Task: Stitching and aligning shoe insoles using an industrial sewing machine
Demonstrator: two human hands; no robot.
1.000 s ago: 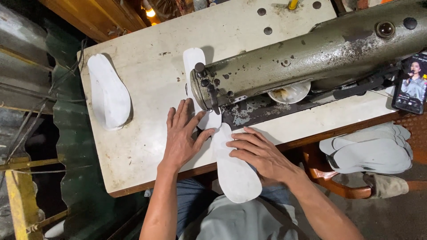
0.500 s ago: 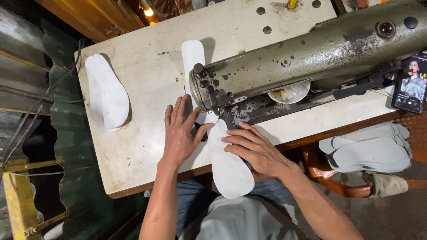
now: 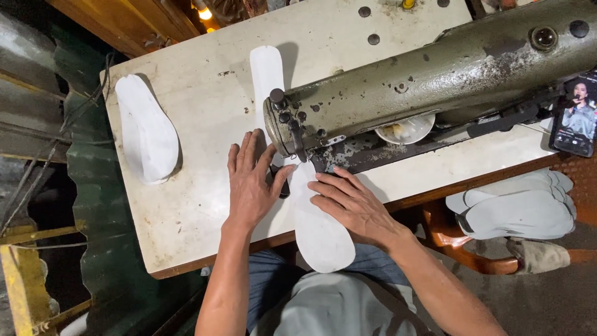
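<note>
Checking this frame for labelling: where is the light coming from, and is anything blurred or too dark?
Head view: a warm bulb glows at the top edge; the grey sewing machine shadows the long white insole; both hands are sharp; the left margin is too dark to read.

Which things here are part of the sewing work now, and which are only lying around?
In use:
- left hand and right hand, flat on the white insole strip
- sewing machine

Lying about:
- white insole pile on the table
- grey insoles on a chair
- phone
</note>
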